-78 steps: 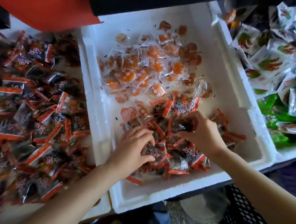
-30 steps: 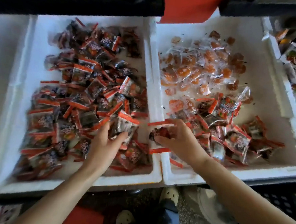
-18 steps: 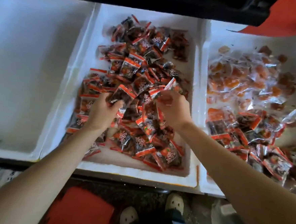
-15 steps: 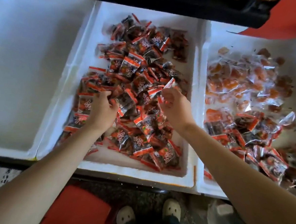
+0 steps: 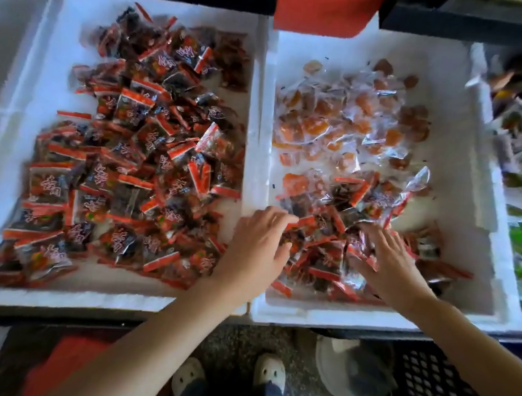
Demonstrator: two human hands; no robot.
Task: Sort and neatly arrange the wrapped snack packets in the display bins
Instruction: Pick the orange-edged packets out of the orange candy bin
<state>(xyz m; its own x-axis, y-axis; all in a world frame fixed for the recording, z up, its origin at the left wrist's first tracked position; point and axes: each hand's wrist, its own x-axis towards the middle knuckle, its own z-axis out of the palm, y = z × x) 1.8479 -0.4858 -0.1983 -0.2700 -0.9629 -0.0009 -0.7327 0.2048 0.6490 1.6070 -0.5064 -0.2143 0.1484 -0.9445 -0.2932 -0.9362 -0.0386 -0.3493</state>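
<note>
Left hand (image 5: 256,247), right hand (image 5: 388,262) — both touching red packets (image 5: 323,258).

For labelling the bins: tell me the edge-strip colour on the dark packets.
Red-orange strips on the dark packets; the head view shows them.

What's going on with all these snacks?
A person is sorting wrapped snacks in white foam bins. The left bin is full of red-and-black packets. The right bin has orange snacks in clear wrappers at the back and a front pile of more red-and-black ones. Both hands are at that pile: the left hand reaches in over the wall, the right hand lies spread on it.
</note>
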